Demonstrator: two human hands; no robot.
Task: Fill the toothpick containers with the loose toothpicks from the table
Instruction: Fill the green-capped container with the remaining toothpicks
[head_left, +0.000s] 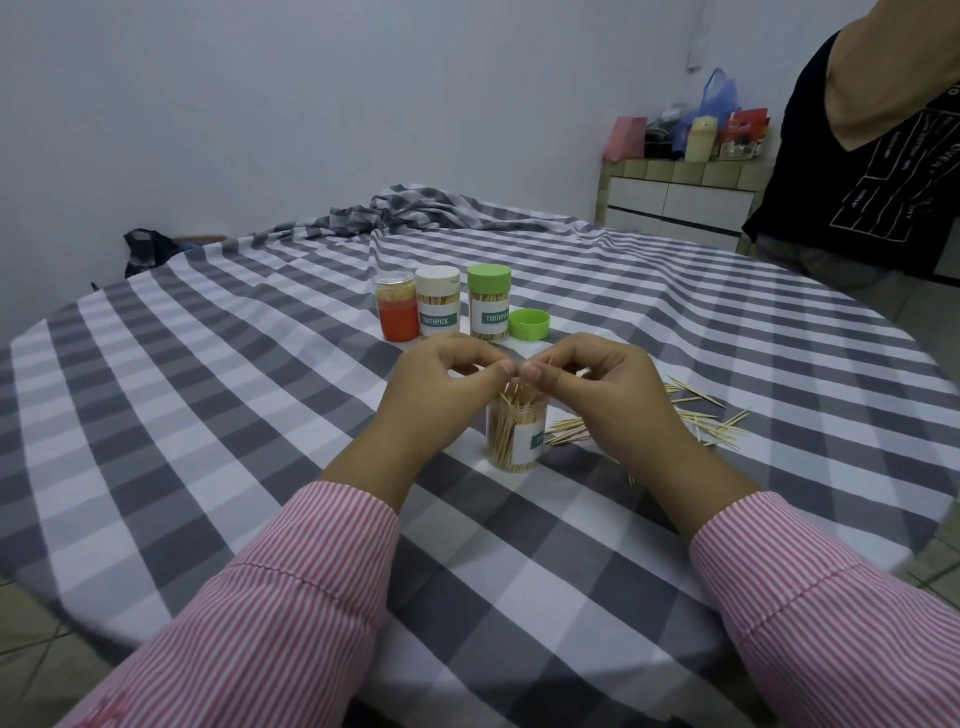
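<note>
Pinching toothpicks, the right hand (597, 374) hovers over the open jar (515, 434) at centre; the left hand (447, 374), fingers curled, meets it thumb to thumb. Loose toothpicks (701, 415) lie right of the jar; three capped jars (441, 304) stand farther off.

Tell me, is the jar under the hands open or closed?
Open. The jar has no lid, and toothpicks stick up out of its top. A loose green lid lies behind it.

The right hand (587, 384) hides part of the loose toothpicks (696, 415) and whatever its fingers pinch. The open container (516, 434) shows only a sliver of its label. A bystander (872, 156) is cut off by the right edge.
</note>
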